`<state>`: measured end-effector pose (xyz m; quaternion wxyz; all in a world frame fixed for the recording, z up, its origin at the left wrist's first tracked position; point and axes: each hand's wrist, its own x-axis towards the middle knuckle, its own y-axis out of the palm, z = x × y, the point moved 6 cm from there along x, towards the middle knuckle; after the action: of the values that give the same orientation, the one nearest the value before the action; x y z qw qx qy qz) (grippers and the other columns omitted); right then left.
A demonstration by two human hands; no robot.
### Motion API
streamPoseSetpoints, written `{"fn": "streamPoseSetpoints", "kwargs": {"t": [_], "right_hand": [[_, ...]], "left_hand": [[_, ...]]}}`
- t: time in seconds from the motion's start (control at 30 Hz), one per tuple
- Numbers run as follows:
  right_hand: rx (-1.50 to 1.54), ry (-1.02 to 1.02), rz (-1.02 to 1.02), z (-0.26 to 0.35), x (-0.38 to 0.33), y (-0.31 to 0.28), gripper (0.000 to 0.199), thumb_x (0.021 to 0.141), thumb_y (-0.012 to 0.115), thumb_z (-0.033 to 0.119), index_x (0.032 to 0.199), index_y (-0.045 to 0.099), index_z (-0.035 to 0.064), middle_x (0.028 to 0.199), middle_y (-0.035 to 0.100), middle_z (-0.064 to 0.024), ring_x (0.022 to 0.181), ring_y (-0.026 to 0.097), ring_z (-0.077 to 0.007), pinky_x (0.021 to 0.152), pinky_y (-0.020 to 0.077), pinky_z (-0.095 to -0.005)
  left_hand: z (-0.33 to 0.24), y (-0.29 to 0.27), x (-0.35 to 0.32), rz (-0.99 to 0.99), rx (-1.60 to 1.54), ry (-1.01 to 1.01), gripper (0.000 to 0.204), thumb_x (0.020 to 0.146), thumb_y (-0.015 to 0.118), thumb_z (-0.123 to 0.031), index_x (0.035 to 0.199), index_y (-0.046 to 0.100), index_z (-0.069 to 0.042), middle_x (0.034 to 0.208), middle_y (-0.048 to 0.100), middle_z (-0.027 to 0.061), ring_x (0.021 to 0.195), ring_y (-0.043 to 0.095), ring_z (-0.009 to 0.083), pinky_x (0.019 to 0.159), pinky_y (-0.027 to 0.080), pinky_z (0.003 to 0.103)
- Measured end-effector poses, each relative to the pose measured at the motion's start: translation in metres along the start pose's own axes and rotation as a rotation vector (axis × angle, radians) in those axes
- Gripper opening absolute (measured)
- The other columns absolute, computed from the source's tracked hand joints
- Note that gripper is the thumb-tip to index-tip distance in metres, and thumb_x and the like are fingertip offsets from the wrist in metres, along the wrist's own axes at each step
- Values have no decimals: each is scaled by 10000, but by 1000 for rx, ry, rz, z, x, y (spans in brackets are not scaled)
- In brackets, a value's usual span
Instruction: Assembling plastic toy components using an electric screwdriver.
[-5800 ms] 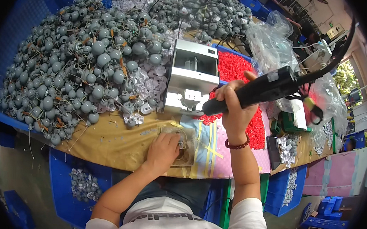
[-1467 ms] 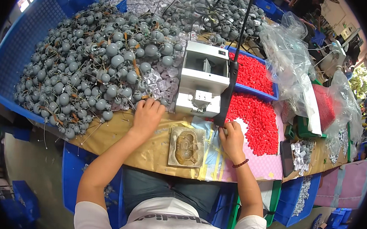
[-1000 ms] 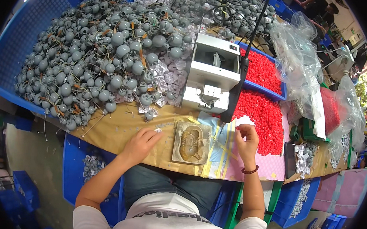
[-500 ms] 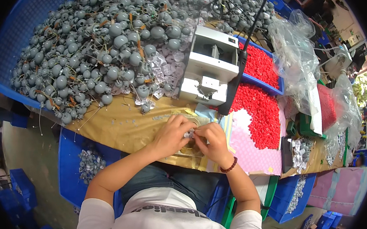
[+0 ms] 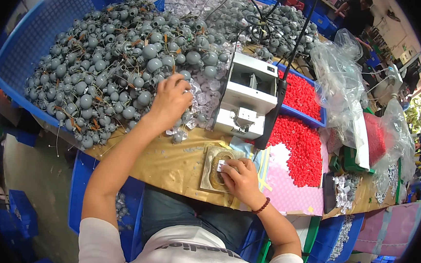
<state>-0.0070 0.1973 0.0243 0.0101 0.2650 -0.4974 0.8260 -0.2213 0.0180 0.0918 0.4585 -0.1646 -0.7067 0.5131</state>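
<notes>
My left hand [image 5: 170, 102] reaches over the right edge of a big pile of grey ball-shaped parts [image 5: 103, 65] with thin wires. Its fingers are curved and apart, and nothing shows in them. Small clear plastic pieces [image 5: 204, 94] lie beside that hand. My right hand [image 5: 241, 180] pinches a small whitish plastic piece [image 5: 221, 165] against a square plate [image 5: 207, 180] with a round brownish ring on it. The plate rests on the brown-papered bench [image 5: 154, 162] in front of me.
A white box-shaped machine [image 5: 247, 92] stands behind the plate. Red small parts [image 5: 292, 147] lie to the right, with more in a blue tray [image 5: 302, 117]. A blue crate [image 5: 29, 65] borders the grey pile. Clear plastic bags [image 5: 338, 82] hang at the right. Other people work at the back.
My left hand has let go at the plate and moved up and left to the grey pile. My right hand stays at the plate, slightly lower and right in the picture.
</notes>
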Motion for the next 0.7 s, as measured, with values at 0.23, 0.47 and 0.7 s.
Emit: {"fn": "streamPoseSetpoints", "kwargs": {"t": [0.23, 0.47, 0.7], "right_hand": [[201, 79, -162, 2, 24, -39, 414, 810, 795, 93, 1193, 654, 21, 1188, 633, -172, 1044, 600, -365, 903, 499, -444], [397, 79, -194, 26, 112, -31, 395, 862, 742, 42, 1239, 624, 16, 1177, 648, -181, 1068, 615, -340, 932, 501, -419], [744, 427, -106, -13, 125, 28, 174, 963, 688, 81, 1106, 671, -16, 858, 729, -149, 746, 708, -198, 690, 546, -319]], "left_hand": [[-29, -56, -2, -107, -354, -12, 119, 963, 633, -137, 1002, 553, -58, 1013, 590, 102, 1112, 552, 333, 1041, 376, 539], [-40, -19, -19, 21, -606, -128, 141, 971, 628, -152, 981, 564, -27, 933, 612, 151, 912, 587, 358, 844, 444, 460], [-26, 2, -50, 123, -556, -155, 325, 898, 721, -198, 1160, 612, -38, 1129, 629, 139, 1149, 566, 349, 971, 466, 452]]}}
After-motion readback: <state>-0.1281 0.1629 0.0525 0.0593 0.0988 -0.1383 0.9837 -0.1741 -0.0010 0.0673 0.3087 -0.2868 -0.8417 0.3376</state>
